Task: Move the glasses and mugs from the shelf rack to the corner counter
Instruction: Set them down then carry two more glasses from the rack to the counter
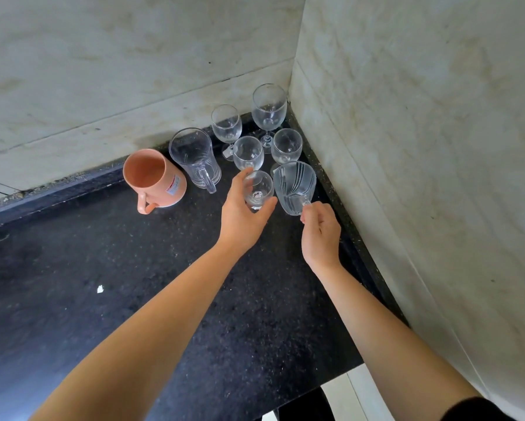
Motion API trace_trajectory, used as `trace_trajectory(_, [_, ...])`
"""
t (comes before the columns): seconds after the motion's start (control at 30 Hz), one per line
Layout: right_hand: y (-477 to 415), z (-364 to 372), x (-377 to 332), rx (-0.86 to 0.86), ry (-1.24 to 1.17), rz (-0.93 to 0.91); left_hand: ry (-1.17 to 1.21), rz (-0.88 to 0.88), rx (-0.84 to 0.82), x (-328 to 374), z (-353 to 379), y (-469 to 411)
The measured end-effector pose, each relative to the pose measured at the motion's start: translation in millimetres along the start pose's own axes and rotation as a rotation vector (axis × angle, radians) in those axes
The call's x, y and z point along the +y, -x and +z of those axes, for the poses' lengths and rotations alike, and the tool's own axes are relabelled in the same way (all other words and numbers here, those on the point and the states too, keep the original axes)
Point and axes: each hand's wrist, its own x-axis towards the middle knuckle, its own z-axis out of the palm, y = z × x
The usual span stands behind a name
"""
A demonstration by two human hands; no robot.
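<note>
Sleeve [479,410]: dark, farthest from wall corner [290,95].
Counter [103,253]: black, meets wall corner.
Left hand [243,214]: wraps small glass [258,189], near corner.
Right hand [320,235]: pinches frosted mug [294,183] by its handle, near corner.
Pink mug [155,177], clear mug [194,158]: left of corner.
Stemmed glasses [268,107]: four, tucked in corner.

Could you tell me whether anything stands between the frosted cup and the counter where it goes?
Nothing visible does. The right hand holds the cup by its handle over the counter. A wine glass stands right behind it, and the small glass in the left hand is close on its left.
</note>
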Motion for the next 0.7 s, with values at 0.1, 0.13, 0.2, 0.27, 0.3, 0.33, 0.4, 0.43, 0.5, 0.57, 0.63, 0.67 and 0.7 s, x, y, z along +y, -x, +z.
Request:
trace_trajectory(0.1, [-0.4, -2.8, 0.3, 0.011, 0.057, 0.012, -0.008, -0.015, -0.012, -0.2, 0.2, 0.9])
trace_trajectory(0.13, [-0.1, -4.7, -0.2, 0.009, 0.078, 0.022, -0.014, -0.031, -0.024, -0.7, -0.3, 0.5])
trace_trajectory(0.2, [0.1, -9.9, -0.5, -0.011, 0.127, 0.032, -0.022, -0.056, -0.038, 0.6, -3.1, 0.9])
trace_trajectory(0.27, [1.6, -14.5, -1.2, -0.053, 0.186, 0.047, -0.029, -0.054, -0.038, 2.7, -9.2, 4.4])
trace_trajectory(0.3, [1.9, -16.7, -1.3, -0.075, 0.215, 0.052, -0.043, -0.053, -0.039, 5.9, -13.7, 7.7])
trace_trajectory(0.33, [1.7, -17.8, -1.4, -0.080, 0.251, 0.041, -0.063, -0.055, -0.041, 8.2, -18.0, 11.0])
trace_trajectory(0.4, [4.5, -23.5, -9.9, -0.072, 0.327, 0.001, -0.115, -0.057, -0.033, 17.8, -32.8, 21.5])
trace_trajectory(0.43, [8.0, -28.4, -18.8, -0.060, 0.355, -0.001, -0.153, -0.051, -0.026, 24.8, -42.5, 27.3])
trace_trajectory(0.5, [13.1, -36.4, -41.2, -0.023, 0.394, -0.019, -0.236, -0.023, -0.007, 42.0, -64.3, 36.5])
trace_trajectory(0.57, [19.9, -42.6, -77.0, -0.014, 0.384, -0.125, -0.308, 0.019, 0.044, 67.1, -94.2, 46.9])
trace_trajectory(0.63, [26.8, -42.0, -121.4, -0.036, 0.390, -0.286, -0.375, 0.054, 0.130, 98.9, -131.8, 59.0])
trace_trajectory(0.67, [28.4, -38.9, -143.2, -0.045, 0.401, -0.368, -0.387, 0.069, 0.175, 113.5, -149.6, 65.2])
trace_trajectory(0.7, [33.5, -33.5, -168.7, -0.058, 0.401, -0.463, -0.401, 0.093, 0.234, 128.7, -171.3, 76.2])
